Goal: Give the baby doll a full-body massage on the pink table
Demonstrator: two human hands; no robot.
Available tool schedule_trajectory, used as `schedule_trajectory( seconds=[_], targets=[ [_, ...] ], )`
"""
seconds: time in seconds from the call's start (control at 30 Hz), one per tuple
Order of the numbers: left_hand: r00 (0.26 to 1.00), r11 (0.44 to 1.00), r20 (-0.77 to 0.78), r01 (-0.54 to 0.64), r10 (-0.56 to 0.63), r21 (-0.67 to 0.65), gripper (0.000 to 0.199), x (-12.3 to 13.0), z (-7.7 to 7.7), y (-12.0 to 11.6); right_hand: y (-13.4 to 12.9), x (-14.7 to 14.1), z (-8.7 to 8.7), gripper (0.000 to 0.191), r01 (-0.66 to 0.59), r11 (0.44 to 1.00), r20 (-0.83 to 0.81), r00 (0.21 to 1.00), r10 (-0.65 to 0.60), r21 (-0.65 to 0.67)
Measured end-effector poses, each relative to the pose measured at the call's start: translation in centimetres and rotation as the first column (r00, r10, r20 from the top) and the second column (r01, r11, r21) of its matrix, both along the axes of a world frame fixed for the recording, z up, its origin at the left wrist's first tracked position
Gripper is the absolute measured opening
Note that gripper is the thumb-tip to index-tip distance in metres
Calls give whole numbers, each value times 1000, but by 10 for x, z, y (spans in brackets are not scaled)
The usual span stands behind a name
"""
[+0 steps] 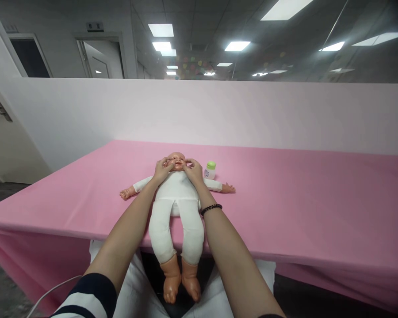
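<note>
A baby doll with a white cloth body lies on its back on the pink-covered table. Its head points away from me, and its plastic feet hang past the near edge. My left hand holds the left side of the doll's face, thumb at the cheek near the mouth, fingers curled. On the other side, my right hand grips the opposite cheek the same way. The doll's arms stretch out to both sides. Beside its head, to the right, stands a small clear bottle with a green cap.
A pink cloth covers the table and drapes over its front edge. Behind it rises a white wall with glass above. At the far left is a door with a handle. A thin white cable runs near my left sleeve.
</note>
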State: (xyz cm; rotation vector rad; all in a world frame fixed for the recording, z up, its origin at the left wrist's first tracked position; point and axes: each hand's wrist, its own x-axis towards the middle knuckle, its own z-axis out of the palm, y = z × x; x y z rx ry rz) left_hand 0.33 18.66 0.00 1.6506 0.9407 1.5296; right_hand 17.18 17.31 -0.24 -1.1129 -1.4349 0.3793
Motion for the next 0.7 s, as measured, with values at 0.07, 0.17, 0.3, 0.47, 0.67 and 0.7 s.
schedule_trajectory(
  seconds=[0.07,0.17,0.3,0.47,0.67,0.7],
  targets=[
    [999,999,25,37,-36,-35,42,-2,3,-4,2,-1,-1,25,3,1000,7,1000,-3,25],
    [998,994,31,58,-56,-92,43,-4,7,-10,3,-1,-2,23,5,998,22,1000,-7,65],
    [998,990,25,66,-63,-125,44,-7,10,-15,4,1,-4,21,-8,994,40,999,4,111],
    [998,993,20,56,-54,-99,43,-5,9,-14,5,6,-8,22,-29,987,79,997,16,159],
    [998,998,-4,69,-68,9,38,-1,2,-4,6,5,-9,26,-13,992,68,998,5,122],
    [997,997,-2,81,-81,19,37,-1,1,-2,6,5,-9,26,-20,993,65,998,13,113]
  ],
)
